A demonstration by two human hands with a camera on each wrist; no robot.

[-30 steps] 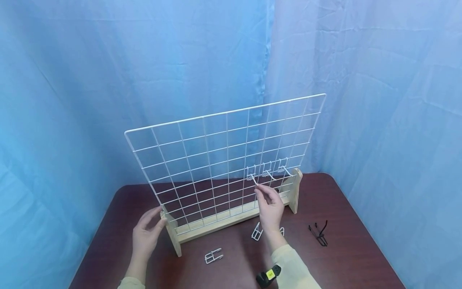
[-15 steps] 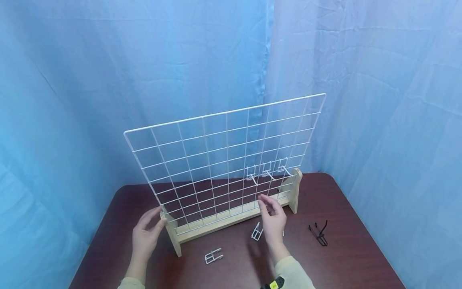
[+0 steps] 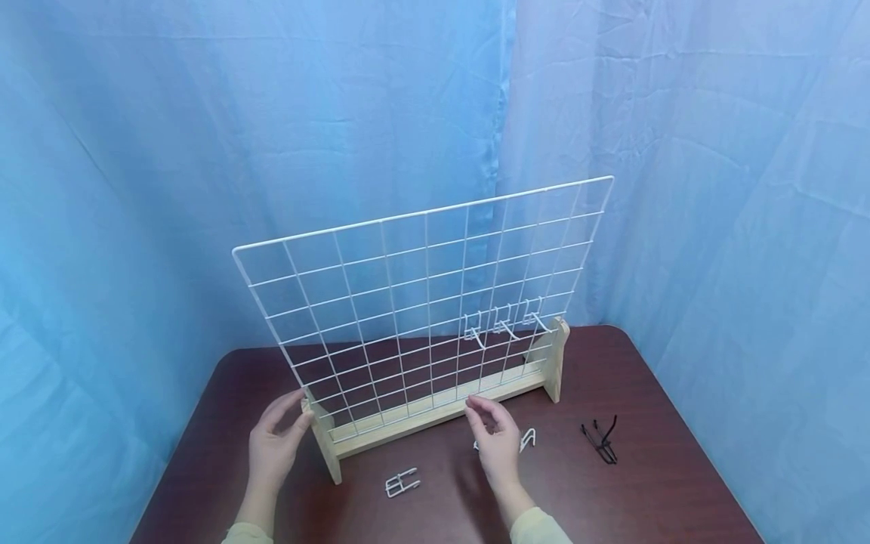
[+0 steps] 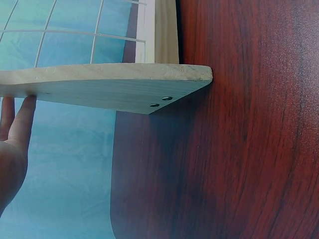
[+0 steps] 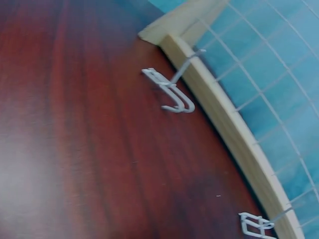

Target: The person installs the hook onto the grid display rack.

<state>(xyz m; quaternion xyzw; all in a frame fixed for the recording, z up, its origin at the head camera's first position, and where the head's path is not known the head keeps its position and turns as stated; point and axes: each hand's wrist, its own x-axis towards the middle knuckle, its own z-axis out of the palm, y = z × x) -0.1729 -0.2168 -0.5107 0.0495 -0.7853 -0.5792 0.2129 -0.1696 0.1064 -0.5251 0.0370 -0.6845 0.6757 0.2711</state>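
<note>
A white wire grid panel (image 3: 408,302) stands in a wooden base (image 3: 435,408). My left hand (image 3: 272,446) pinches the upper end of the base's left side piece (image 4: 109,87); its fingers (image 4: 22,122) touch the outer face in the left wrist view. Three white hooks (image 3: 503,325) hang side by side on the grid's lower right. My right hand (image 3: 498,449) hovers before the base with fingers loosely bent and nothing visible in them. It partly covers white hooks on the table, one (image 3: 527,438) showing at its right. Another white hook (image 5: 169,87) lies farther left.
A black hook (image 3: 601,446) lies on the dark red tabletop (image 3: 652,468) at the right. Blue curtains (image 3: 381,113) surround the table at the back and sides. The base's right side piece (image 3: 557,359) stands near the table's rear.
My right hand has let go of the leftmost hanging hook's tip and come down and left toward the tabletop hooks. The hook stays on the grid. My left hand has not moved.
</note>
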